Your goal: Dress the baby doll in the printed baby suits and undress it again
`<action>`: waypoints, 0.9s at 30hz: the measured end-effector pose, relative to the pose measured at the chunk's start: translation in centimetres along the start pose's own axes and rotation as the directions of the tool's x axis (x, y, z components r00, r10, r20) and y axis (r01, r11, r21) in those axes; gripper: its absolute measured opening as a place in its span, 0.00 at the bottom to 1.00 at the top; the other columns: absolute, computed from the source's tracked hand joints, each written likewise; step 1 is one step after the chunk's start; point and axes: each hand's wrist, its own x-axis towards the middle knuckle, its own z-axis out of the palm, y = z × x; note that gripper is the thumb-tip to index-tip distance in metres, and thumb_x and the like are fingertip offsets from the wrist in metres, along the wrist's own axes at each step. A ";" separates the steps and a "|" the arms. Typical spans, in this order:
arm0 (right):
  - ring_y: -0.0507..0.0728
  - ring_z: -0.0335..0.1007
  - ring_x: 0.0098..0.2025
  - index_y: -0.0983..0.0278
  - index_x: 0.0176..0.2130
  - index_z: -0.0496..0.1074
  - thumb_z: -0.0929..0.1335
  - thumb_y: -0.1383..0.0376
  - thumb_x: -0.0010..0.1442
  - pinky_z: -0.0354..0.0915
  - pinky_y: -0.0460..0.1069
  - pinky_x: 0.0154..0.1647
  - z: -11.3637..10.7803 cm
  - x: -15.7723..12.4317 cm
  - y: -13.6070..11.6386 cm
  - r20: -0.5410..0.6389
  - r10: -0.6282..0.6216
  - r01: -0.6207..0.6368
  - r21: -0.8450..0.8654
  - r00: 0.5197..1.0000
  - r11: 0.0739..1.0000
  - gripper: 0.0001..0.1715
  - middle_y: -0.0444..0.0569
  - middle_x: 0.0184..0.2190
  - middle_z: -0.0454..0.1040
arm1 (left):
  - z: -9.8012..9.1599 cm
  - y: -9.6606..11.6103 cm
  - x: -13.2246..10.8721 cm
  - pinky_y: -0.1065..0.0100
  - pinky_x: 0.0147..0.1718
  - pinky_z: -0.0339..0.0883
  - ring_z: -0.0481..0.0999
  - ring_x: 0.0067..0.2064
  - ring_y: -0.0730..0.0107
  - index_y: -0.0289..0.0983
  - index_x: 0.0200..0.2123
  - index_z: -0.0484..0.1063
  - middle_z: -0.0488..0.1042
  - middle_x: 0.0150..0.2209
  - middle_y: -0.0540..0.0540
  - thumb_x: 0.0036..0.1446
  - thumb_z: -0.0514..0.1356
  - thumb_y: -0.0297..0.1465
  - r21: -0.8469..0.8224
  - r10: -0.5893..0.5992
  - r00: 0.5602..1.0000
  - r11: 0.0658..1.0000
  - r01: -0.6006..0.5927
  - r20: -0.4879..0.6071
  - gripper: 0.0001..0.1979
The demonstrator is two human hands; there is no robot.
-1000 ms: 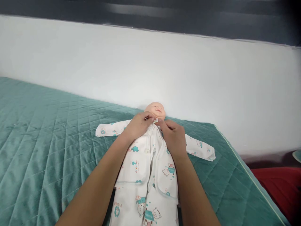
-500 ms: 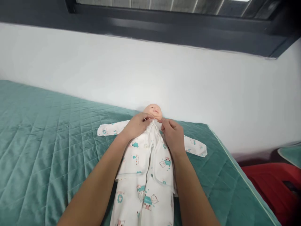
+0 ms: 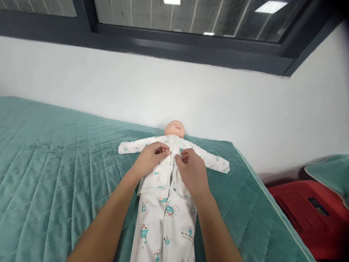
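Note:
A baby doll (image 3: 174, 128) lies on its back, head toward the wall, dressed in a white printed jacket (image 3: 215, 162) and matching trousers (image 3: 163, 225). The jacket's sleeves stretch out to both sides, and its front edges part below the chest. My left hand (image 3: 154, 155) pinches the left front edge near a small button (image 3: 171, 149). Opposite it, my right hand (image 3: 191, 167) has thumb and fingers closed on the right front edge. The two hands are a short gap apart over the chest.
Under the doll is a green quilted bed cover (image 3: 68, 156), its piped edge running down the right. A white wall (image 3: 136, 87) with a dark window frame (image 3: 177, 49) rises behind. A red plastic object (image 3: 305, 214) stands beyond the right edge, below a green cloth (image 3: 329, 171).
Both hands have moved down from the neck to the jacket's chest, uncovering the collar and the doll's neck. The camera view has tilted up, showing more of the window.

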 end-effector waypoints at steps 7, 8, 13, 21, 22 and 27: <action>0.53 0.64 0.31 0.61 0.33 0.72 0.68 0.56 0.57 0.59 0.48 0.33 0.3 0.6 1.6 0.041 0.163 -0.166 0.397 0.986 0.903 0.11 0.42 0.28 0.71 | 0.4 0.6 1.1 0.69 0.32 0.58 0.67 0.31 0.72 0.40 0.38 0.76 0.70 0.29 0.52 0.56 0.60 0.35 0.091 0.032 0.999 0.995 -0.034 0.027 0.08; 0.53 0.64 0.31 0.61 0.33 0.73 0.69 0.56 0.56 0.59 0.48 0.34 0.3 0.8 1.8 0.050 0.169 -0.174 0.435 0.984 0.884 0.11 0.42 0.28 0.71 | 0.4 0.8 1.3 0.69 0.32 0.58 0.67 0.31 0.72 0.40 0.36 0.76 0.70 0.29 0.52 0.56 0.60 0.35 0.124 0.050 0.998 0.991 -0.053 0.026 0.07; 0.54 0.68 0.36 0.61 0.34 0.75 0.71 0.57 0.55 0.61 0.48 0.39 0.3 1.1 1.7 0.052 0.147 -0.153 0.512 0.988 0.846 0.11 0.43 0.32 0.76 | 0.3 1.3 1.9 0.69 0.31 0.57 0.66 0.29 0.73 0.38 0.30 0.73 0.69 0.26 0.53 0.57 0.59 0.33 0.193 0.056 0.998 0.979 -0.061 0.028 0.06; 0.51 0.64 0.27 0.61 0.38 0.77 0.70 0.54 0.56 0.59 0.46 0.28 0.0 0.9 -0.3 0.106 0.119 -0.158 0.553 0.987 0.818 0.15 0.45 0.30 0.76 | 0.6 2.0 1.3 0.71 0.29 0.57 0.65 0.28 0.75 0.37 0.32 0.73 0.68 0.25 0.52 0.57 0.60 0.36 -0.163 -0.036 0.997 0.985 0.047 0.069 0.09; 0.51 0.64 0.27 0.61 0.38 0.77 0.70 0.54 0.56 0.59 0.46 0.27 0.1 0.8 -0.4 0.113 0.119 -0.162 0.556 0.986 0.815 0.15 0.45 0.30 0.75 | 0.6 2.1 1.2 0.70 0.28 0.56 0.64 0.27 0.75 0.37 0.32 0.73 0.68 0.25 0.52 0.57 0.60 0.37 -0.154 -0.050 0.995 0.986 0.063 0.087 0.09; 0.49 0.61 0.25 0.61 0.37 0.77 0.71 0.56 0.55 0.58 0.45 0.25 0.0 0.7 -0.1 0.169 0.134 -0.207 0.566 0.977 0.798 0.13 0.42 0.25 0.71 | 0.2 2.2 1.3 0.70 0.32 0.62 0.71 0.30 0.73 0.36 0.33 0.75 0.72 0.26 0.51 0.56 0.62 0.36 -0.175 -0.076 0.984 0.979 0.104 0.161 0.08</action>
